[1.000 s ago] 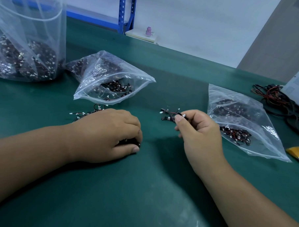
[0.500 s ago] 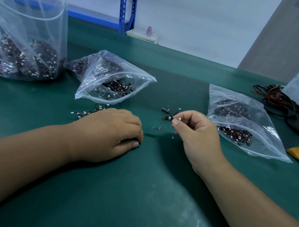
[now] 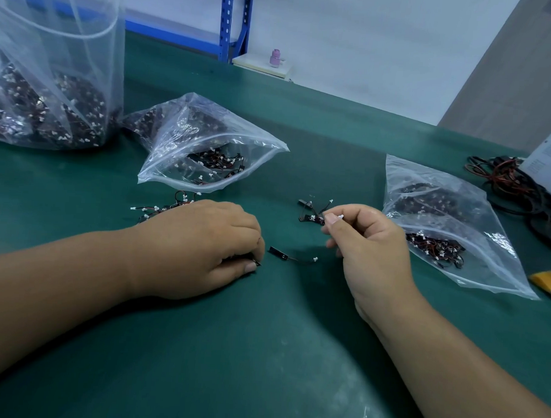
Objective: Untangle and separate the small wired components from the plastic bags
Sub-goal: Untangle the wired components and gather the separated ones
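- One tangle of wired components [image 3: 312, 215] is pinched by the curled right hand [image 3: 372, 244], near the right bag [image 3: 451, 197].
- A black piece [image 3: 256, 263] is pinched at the fingertips of the left hand [image 3: 200, 246], which is rested on the green mat [image 3: 261, 350].
- One single component [image 3: 289, 256] is laid between the hands.

The left hand [image 3: 196, 246] rests on the green surface [image 3: 261, 350], its fingers [image 3: 249, 266] curled on a black part [image 3: 256, 262]. The right hand [image 3: 370, 244], to its right, pinches a white plug of a small tangle [image 3: 312, 215]. Between them one component [image 3: 292, 257] lies flat. A loose pile [image 3: 163, 207] sits just beyond the left hand, near the middle bag [image 3: 207, 155]. The right bag [image 3: 441, 222] lies beside the right hand; the big bag [image 3: 53, 72] stands far left. Cables [image 3: 505, 184] lie far right.
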The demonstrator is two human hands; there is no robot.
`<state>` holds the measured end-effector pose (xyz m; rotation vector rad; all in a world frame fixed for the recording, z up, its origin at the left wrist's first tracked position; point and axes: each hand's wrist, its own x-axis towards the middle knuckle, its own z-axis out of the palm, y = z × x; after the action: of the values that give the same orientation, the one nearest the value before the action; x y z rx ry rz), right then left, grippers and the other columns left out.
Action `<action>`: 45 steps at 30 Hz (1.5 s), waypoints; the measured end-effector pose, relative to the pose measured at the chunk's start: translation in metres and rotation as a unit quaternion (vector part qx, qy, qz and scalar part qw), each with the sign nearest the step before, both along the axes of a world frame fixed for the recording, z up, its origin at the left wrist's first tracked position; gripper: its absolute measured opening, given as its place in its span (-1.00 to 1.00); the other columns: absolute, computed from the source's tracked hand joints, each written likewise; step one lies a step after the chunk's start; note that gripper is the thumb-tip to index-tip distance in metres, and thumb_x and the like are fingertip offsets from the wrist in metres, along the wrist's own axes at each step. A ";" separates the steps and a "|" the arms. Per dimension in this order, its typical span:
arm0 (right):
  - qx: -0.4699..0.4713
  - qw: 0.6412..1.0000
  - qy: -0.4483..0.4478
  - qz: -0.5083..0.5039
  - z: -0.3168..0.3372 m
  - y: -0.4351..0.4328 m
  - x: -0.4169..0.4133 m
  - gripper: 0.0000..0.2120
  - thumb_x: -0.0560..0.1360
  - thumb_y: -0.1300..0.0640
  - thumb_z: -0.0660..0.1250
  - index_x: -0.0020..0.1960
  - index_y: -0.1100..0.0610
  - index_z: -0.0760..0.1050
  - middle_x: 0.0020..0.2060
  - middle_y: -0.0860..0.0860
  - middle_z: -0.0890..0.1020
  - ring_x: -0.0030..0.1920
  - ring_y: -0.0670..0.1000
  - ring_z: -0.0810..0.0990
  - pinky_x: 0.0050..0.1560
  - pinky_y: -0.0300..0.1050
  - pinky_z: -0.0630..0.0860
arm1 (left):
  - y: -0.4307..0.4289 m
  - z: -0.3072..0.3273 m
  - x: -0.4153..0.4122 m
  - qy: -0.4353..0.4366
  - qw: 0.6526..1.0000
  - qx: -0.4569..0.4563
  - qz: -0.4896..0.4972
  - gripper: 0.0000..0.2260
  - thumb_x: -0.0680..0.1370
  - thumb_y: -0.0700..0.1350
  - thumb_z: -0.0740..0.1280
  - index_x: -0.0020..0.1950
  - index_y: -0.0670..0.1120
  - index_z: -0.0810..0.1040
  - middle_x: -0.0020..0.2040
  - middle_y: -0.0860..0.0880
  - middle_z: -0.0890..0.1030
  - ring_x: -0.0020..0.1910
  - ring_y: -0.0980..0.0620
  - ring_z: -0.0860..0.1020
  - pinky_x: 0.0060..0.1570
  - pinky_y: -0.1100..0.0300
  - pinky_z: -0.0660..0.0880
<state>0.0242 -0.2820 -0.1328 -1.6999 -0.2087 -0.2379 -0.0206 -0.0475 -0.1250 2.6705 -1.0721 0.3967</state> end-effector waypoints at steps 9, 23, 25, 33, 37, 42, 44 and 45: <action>0.063 0.997 -0.004 -0.033 0.003 -0.001 0.002 -0.77 0.51 0.27 0.40 -0.21 -0.03 0.63 -0.38 -0.05 0.55 -0.36 -0.10 0.48 -0.34 -0.30 0.43 | 0.000 0.000 0.001 -0.001 1.000 0.000 0.000 -0.91 0.60 0.04 0.27 0.01 0.08 0.55 -0.02 0.16 0.55 -0.03 0.08 0.50 0.00 0.04 0.49; -0.004 1.000 -0.003 -0.020 0.000 0.001 0.002 -0.75 0.45 0.31 0.44 -0.30 0.00 0.64 -0.38 -0.16 0.60 -0.33 -0.19 0.49 -0.27 -0.45 0.44 | 0.000 0.000 0.000 0.004 1.000 -0.001 0.004 -0.92 0.59 0.04 0.28 0.00 0.08 0.53 -0.03 0.17 0.54 -0.04 0.09 0.49 0.00 0.03 0.49; 0.004 1.000 -0.002 -0.023 0.001 0.000 0.003 -0.74 0.45 0.31 0.44 -0.30 -0.01 0.64 -0.37 -0.14 0.60 -0.32 -0.18 0.50 -0.26 -0.43 0.44 | 0.000 -0.001 0.000 0.006 1.000 -0.003 0.003 -0.91 0.59 0.05 0.28 -0.01 0.08 0.53 -0.04 0.17 0.53 -0.04 0.09 0.48 -0.01 0.03 0.49; -0.038 0.999 0.014 -0.019 0.000 -0.001 0.002 -0.72 0.31 0.30 0.34 -0.27 -0.09 0.64 -0.37 -0.13 0.62 -0.34 -0.19 0.51 -0.30 -0.41 0.44 | 0.000 0.001 0.000 0.009 1.000 -0.011 0.002 -0.87 0.57 0.11 0.28 -0.06 0.08 0.50 -0.09 0.17 0.52 -0.09 0.10 0.47 -0.05 0.05 0.50; -0.283 0.959 0.031 0.003 -0.004 -0.005 0.002 -0.68 0.20 0.12 0.24 -0.15 -0.21 0.57 -0.31 -0.25 0.61 -0.38 -0.19 0.48 -0.27 -0.24 0.44 | 0.000 0.002 -0.001 0.007 1.000 -0.013 0.000 -0.84 0.56 0.13 0.28 -0.08 0.07 0.50 -0.11 0.17 0.52 -0.11 0.10 0.47 -0.07 0.07 0.50; -0.366 0.930 -0.015 0.022 -0.003 -0.002 0.000 -0.75 0.33 0.06 0.40 -0.09 -0.26 0.51 -0.23 -0.37 0.56 -0.24 -0.21 0.50 -0.10 -0.10 0.47 | 0.000 0.002 -0.001 0.001 1.000 -0.015 -0.006 -0.80 0.57 0.17 0.25 -0.08 0.07 0.52 -0.12 0.17 0.52 -0.12 0.11 0.47 -0.09 0.07 0.50; -0.353 0.935 -0.035 0.022 -0.006 -0.003 0.001 -0.81 0.42 0.09 0.45 -0.11 -0.20 0.53 -0.21 -0.31 0.57 -0.23 -0.18 0.51 -0.15 -0.16 0.45 | -0.001 0.002 0.000 0.000 1.000 -0.012 -0.012 -0.83 0.58 0.14 0.30 -0.07 0.07 0.55 -0.12 0.17 0.54 -0.11 0.10 0.49 -0.09 0.07 0.51; -0.336 0.941 -0.042 0.021 -0.008 -0.004 0.002 -0.85 0.45 0.09 0.45 -0.16 -0.14 0.55 -0.23 -0.26 0.58 -0.24 -0.17 0.51 -0.18 -0.20 0.44 | -0.001 0.002 0.001 0.000 1.000 -0.011 -0.015 -0.86 0.57 0.11 0.33 -0.06 0.07 0.56 -0.12 0.16 0.55 -0.11 0.10 0.50 -0.09 0.06 0.51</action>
<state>0.0261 -0.2857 -0.1406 -2.3618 -0.4242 -0.2204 -0.0200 -0.0481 -0.1235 2.6312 -1.1000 0.4003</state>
